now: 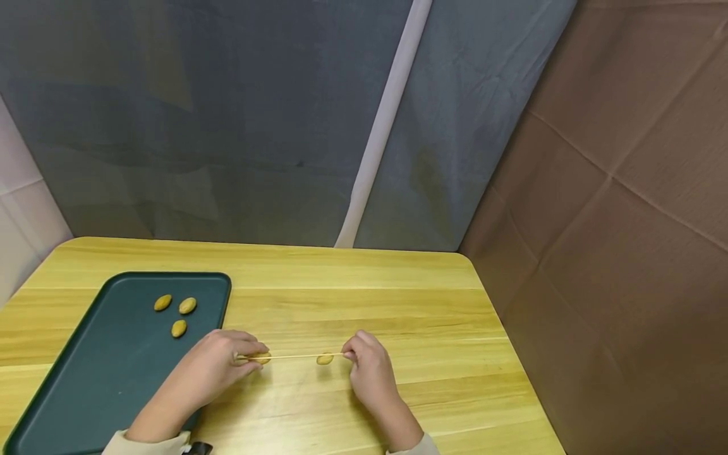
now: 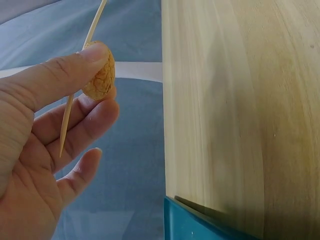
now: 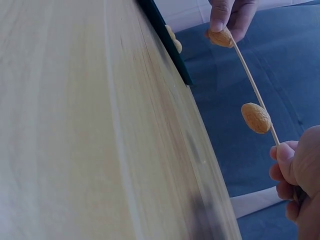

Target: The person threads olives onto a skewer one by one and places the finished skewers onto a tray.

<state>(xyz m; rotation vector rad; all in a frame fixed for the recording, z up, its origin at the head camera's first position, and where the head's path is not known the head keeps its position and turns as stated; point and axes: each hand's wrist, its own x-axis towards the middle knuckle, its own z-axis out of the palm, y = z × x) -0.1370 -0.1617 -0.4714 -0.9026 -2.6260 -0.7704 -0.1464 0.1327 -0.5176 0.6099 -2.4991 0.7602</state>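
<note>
A thin bamboo skewer (image 1: 296,356) spans level between both hands above the table. My left hand (image 1: 218,360) pinches a wrinkled orange-brown oval piece (image 2: 102,80), like a dried fruit, between thumb and fingers. Past that piece the skewer's pointed end sticks out, in the left wrist view, across the palm side. My right hand (image 1: 371,373) grips the skewer's other end, fingers curled round it. A second, similar oval piece (image 3: 256,118) sits on the skewer near the right fingertips, with a stretch of bare skewer between the two pieces.
On the left of the wooden table (image 1: 455,328) lies a dark green tray (image 1: 97,379). Near its far right corner are three loose oval pieces, one of them (image 1: 187,306) the paler. A grey curtain (image 1: 256,126) hangs behind, a brown one (image 1: 625,253) at right.
</note>
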